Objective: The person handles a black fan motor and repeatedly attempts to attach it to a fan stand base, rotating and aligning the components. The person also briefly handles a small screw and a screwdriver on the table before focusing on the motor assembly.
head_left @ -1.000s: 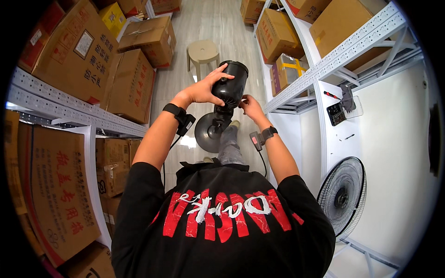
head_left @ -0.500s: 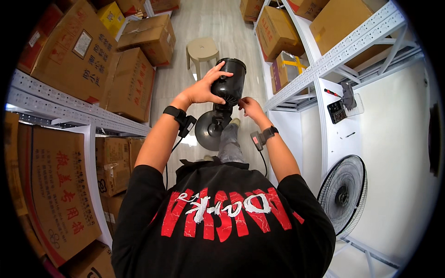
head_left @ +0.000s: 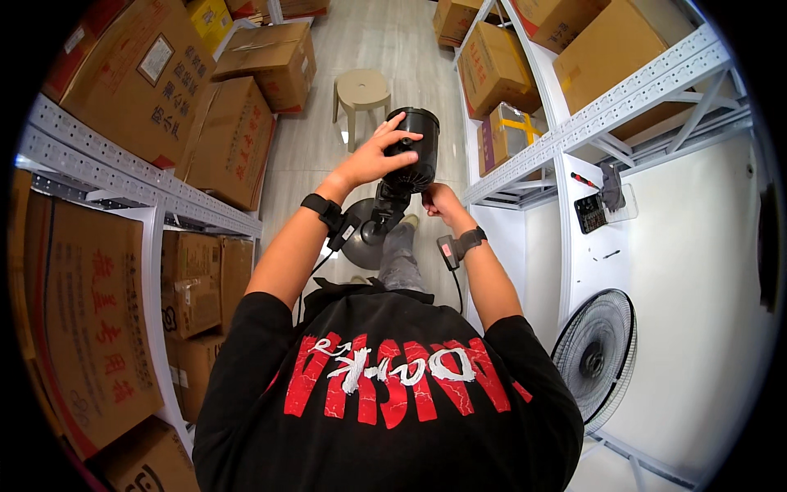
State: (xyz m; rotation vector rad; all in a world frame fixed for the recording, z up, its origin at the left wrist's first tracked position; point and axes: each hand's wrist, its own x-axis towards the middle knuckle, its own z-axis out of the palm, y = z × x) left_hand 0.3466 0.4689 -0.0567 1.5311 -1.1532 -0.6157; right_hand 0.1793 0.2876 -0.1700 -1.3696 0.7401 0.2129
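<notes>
A black fan motor housing (head_left: 423, 146) stands in front of me on a dark neck above a round black base (head_left: 361, 248). My left hand (head_left: 370, 161) grips the housing from its left side, fingers spread over the upper part and thumb across its middle. At the housing's lower right edge is my right hand (head_left: 442, 203), its fingers curled closed close to the vents. Whatever those fingertips hold, if anything, is hidden.
A round fan grille (head_left: 595, 359) leans on the right-hand shelf. Farther along lie a red-black screwdriver (head_left: 584, 179), a black bit case (head_left: 590, 213) and a grey cloth (head_left: 611, 187). A beige stool (head_left: 361, 88) stands ahead. Cardboard boxes (head_left: 232, 143) fill the left shelves.
My left thumb has shifted up from the housing's lower edge to its middle. My right hand's fingers have curled tighter at the same edge. The view has shifted slightly.
</notes>
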